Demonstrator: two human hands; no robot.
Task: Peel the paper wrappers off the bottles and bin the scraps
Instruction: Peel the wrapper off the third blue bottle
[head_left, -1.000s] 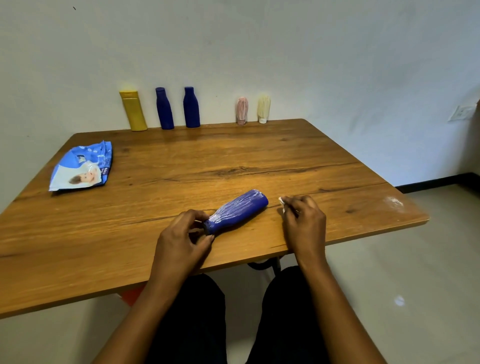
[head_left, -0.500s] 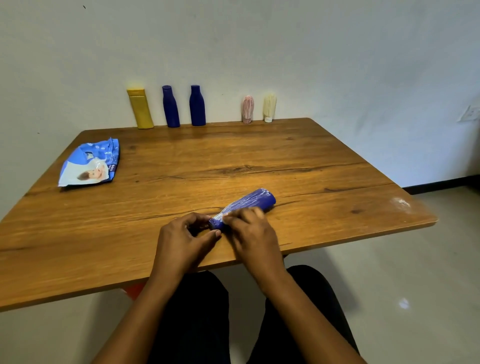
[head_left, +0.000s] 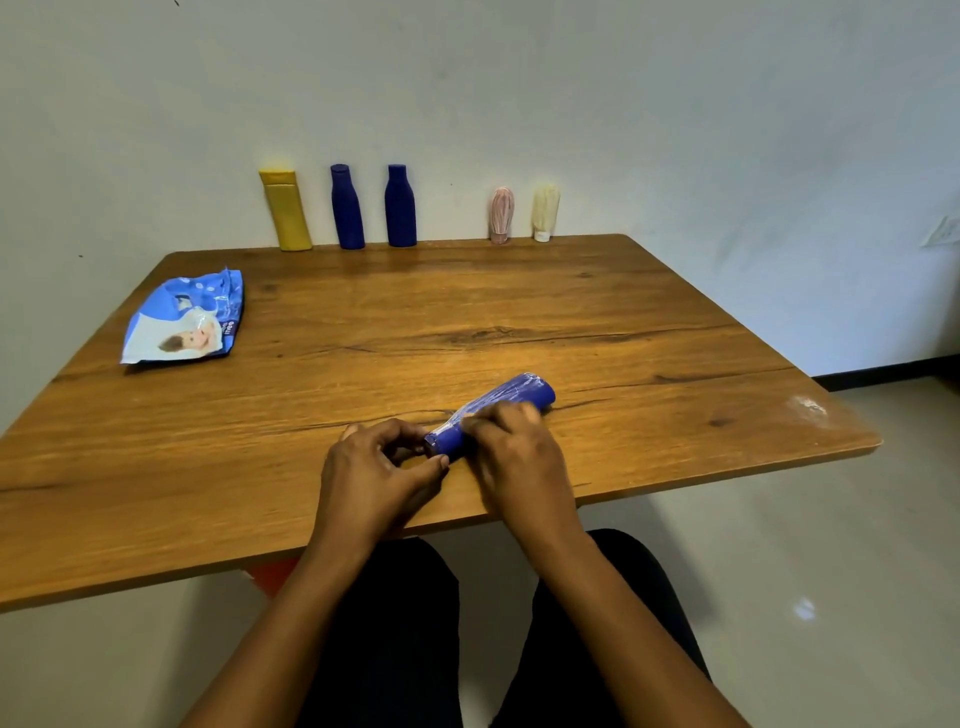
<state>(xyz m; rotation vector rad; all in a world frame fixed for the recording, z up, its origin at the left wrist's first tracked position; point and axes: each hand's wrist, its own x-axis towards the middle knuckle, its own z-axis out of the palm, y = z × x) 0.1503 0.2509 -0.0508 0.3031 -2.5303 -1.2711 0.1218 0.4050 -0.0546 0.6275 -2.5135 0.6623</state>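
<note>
Left hand (head_left: 376, 475) pinches the blue bottle (head_left: 519, 392) at its neck; right hand (head_left: 514, 457) grips midway.

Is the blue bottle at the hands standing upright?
No, the blue bottle lies on its side on the table.

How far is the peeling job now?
Done: the yellow bottle and two blue bottles by the wall look bare. In hand: the left hand holds the lying bottle at its neck, the right hand picks at its wrapper. Left: the pink bottle and cream bottle look wrapped; no bin shows.
</note>
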